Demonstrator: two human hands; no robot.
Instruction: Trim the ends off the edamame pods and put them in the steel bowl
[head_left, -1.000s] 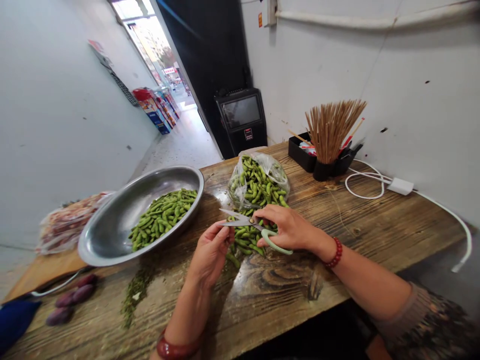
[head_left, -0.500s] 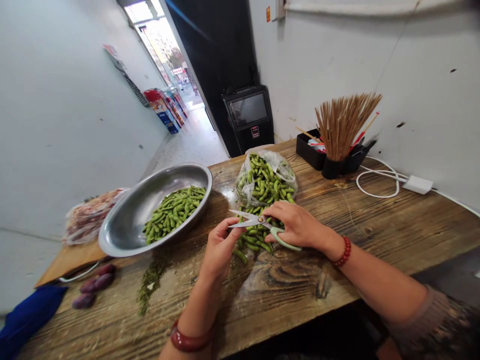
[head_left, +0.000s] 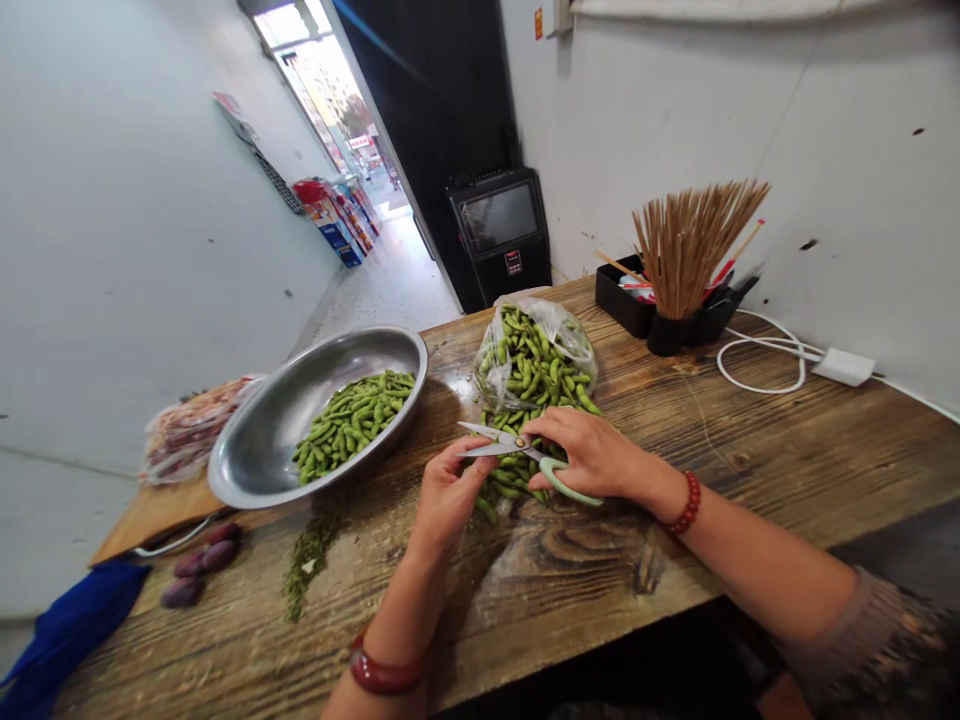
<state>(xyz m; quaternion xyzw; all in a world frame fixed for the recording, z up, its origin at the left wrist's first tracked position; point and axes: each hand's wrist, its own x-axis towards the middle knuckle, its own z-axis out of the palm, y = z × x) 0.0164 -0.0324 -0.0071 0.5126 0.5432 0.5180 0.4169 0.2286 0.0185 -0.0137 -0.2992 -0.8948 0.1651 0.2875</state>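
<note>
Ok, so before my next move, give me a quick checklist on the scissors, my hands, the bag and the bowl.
1. Scissors held in right hand: ok, gripped by the pale green handle.
2. Blades apart: ok, they stand open.
3. Left hand clear of the blades: not ok, its fingertips look right beside them.
4. Pod between the left fingertips: cannot tell, too small and partly hidden.
5. Plastic bag open: ok, green pods spill from it.
6. Room in metal bowl: ok, pods cover only part.
</note>
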